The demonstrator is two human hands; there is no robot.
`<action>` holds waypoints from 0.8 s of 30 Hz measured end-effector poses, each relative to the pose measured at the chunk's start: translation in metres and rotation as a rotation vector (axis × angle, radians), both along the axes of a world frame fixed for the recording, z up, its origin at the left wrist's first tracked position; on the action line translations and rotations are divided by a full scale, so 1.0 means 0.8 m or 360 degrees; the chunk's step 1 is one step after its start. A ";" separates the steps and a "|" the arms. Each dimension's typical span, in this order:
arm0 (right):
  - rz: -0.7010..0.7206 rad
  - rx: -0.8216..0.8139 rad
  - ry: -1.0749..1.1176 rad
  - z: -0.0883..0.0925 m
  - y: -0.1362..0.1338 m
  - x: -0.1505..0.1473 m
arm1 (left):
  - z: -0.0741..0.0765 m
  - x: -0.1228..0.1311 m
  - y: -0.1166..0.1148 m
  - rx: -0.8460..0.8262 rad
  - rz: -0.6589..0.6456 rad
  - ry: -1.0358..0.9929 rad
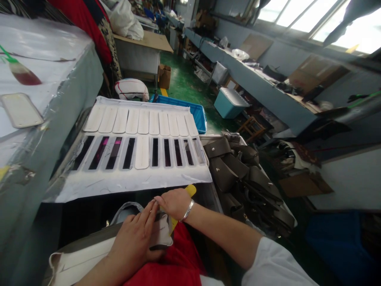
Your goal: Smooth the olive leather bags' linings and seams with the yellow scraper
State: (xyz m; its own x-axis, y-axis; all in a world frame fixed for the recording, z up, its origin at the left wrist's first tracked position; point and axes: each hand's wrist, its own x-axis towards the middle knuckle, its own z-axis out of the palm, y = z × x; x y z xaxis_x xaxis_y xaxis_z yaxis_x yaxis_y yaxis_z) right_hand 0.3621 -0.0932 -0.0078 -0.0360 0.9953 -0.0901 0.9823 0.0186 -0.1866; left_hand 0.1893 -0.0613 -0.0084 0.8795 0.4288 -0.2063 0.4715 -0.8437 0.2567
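Green floor (183, 75) beyond; white-covered board (133, 178) ahead carries a far row of pale strips (144, 121), near row just one. Pale-lined piece (86, 258), near left, looks mid-work: left hand (133, 234) clasping its right end, right hand (175, 202) gripping yellow tool (191, 190).

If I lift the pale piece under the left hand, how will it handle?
The pale piece will probably flex rather than stay rigid, since its end by the left forearm curls up. That edge looks thin, so it may be light for its size. It lies against a dark olive piece, which might come along; whether they are joined, I cannot tell.
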 end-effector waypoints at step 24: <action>-0.0129 -0.0173 0.0009 0.005 -0.010 -0.001 | 0.028 0.007 0.032 -0.1100 0.0320 -0.0132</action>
State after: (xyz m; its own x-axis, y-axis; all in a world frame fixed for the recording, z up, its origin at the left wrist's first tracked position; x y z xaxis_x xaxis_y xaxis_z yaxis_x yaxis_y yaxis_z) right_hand 0.3610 -0.1012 -0.0035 0.0435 0.9793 -0.1975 0.9787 -0.0815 -0.1885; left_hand 0.1951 -0.0354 0.0139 0.8220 0.3794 -0.4247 0.5561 -0.3746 0.7419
